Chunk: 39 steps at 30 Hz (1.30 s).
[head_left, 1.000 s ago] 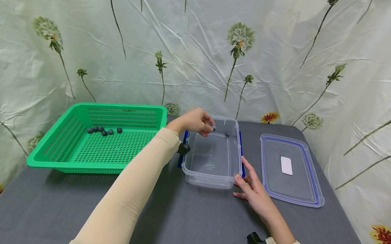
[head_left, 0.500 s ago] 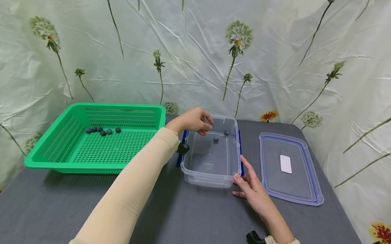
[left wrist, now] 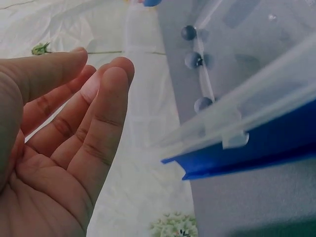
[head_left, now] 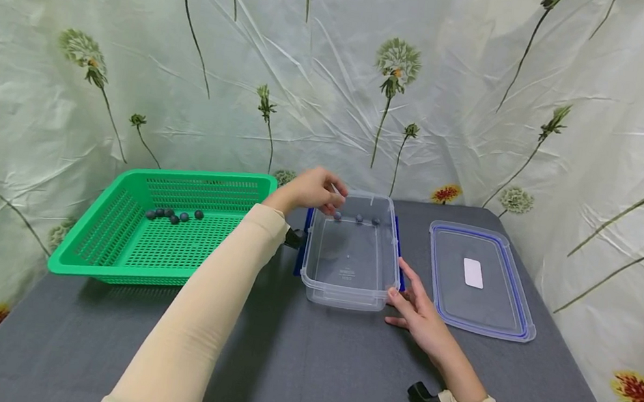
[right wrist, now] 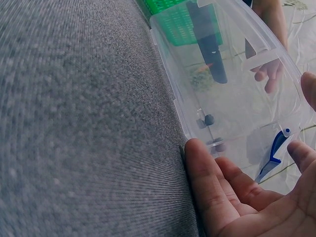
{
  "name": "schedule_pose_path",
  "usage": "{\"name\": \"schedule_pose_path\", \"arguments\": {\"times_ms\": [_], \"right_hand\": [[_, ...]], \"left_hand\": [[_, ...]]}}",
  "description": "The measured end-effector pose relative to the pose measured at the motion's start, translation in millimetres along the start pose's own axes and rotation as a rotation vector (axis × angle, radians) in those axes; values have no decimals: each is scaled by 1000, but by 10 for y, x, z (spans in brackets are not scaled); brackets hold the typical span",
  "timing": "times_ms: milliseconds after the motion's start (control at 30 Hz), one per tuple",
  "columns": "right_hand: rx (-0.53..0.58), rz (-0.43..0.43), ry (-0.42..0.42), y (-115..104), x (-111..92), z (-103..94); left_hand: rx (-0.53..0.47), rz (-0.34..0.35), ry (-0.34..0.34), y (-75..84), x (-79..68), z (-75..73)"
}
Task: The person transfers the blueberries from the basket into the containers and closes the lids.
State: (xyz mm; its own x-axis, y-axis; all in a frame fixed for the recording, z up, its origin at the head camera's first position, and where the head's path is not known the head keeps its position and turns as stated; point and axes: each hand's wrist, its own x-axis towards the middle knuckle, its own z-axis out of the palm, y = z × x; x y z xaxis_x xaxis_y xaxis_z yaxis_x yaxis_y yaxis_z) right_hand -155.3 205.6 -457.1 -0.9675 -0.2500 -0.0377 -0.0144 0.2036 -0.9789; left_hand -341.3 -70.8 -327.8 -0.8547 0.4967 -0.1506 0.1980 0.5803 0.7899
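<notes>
My left hand [head_left: 314, 190] hovers over the back left corner of a clear plastic food container [head_left: 342, 289], fingers loosely bent and holding nothing. In the left wrist view the palm and spread fingertips [left wrist: 117, 84] are bare, beside the container's blue side clip [left wrist: 247, 153]. Three blueberries [head_left: 359, 218] lie in a row along the container's far end. My right hand [head_left: 418, 316] rests against the container's near right corner, thumb at the rim and extended fingers along the side. Several more blueberries [head_left: 174, 219] sit inside a green plastic basket [head_left: 155, 274] on the left.
The container's clear lid [head_left: 447, 299], with a blue seal and a white label [head_left: 472, 273], lies flat on the grey tablecloth [head_left: 316, 371] to the right. A floral curtain [head_left: 324, 64] hangs right behind the table.
My left hand has let go of a blueberry inside the container and drawn slightly back to the left and up. The blueberries now line the far end. My right hand stays put.
</notes>
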Motion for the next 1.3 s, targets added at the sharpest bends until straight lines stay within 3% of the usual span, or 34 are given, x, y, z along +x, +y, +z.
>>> {"name": "schedule_pose_path", "arguments": {"times_ms": [767,1300], "right_hand": [[4,8,-3,-8,-2,5],[11,2,3,-10,-9,26]], "left_hand": [[-134,-52,131,-349,-391,-611],[-130,-132,222,-707,-791,-988]]}}
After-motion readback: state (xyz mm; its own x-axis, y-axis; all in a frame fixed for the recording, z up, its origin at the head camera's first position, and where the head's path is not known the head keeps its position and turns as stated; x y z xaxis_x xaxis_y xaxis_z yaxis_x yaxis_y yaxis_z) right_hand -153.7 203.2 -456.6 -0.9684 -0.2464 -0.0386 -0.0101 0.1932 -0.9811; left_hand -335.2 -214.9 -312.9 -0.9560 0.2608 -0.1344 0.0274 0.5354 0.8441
